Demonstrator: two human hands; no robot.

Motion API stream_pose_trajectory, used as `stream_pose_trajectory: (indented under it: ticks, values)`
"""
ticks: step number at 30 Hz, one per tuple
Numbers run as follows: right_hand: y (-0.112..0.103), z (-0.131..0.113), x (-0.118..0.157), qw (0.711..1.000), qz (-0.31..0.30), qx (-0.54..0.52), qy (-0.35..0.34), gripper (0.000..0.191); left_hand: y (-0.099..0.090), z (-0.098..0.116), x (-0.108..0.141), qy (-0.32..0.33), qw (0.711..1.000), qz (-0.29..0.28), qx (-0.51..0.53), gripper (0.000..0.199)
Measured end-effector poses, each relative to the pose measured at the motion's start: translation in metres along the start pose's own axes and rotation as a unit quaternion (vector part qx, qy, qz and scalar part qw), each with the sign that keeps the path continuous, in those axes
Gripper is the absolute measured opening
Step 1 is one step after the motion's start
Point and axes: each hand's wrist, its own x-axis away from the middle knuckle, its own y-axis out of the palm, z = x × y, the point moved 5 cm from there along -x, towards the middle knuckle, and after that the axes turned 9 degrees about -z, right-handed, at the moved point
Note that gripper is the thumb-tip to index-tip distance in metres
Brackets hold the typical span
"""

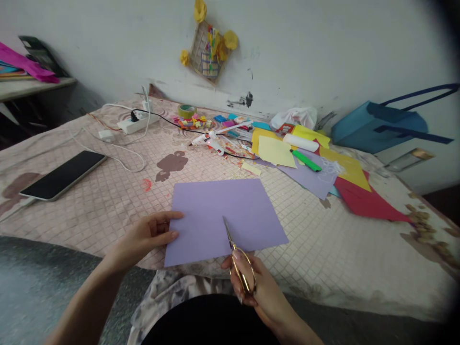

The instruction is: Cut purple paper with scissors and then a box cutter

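A purple sheet of paper lies at the near edge of the cloth-covered table. My left hand grips its left edge, the thumb on top and the fingers bent beside it. In my right hand are gold-handled scissors, held by their loops at the sheet's front edge. Their blades point away from me across the paper, and look closed or nearly closed.
A phone and a white power strip with cables are at the left. A glue gun, tape, a green marker, coloured sheets and a blue bag lie farther back and right.
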Motion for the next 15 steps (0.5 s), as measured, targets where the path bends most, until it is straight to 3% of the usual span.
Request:
stream_pose_trajectory:
  ticks: [15]
  values:
    - [0.0034, 0.0081, -0.0003, 0.999, -0.031, 0.008, 0.002, 0.054, -0.0038, -0.0088, 0.0023, 0.000, 1.000, -0.003, 0.012, 0.046]
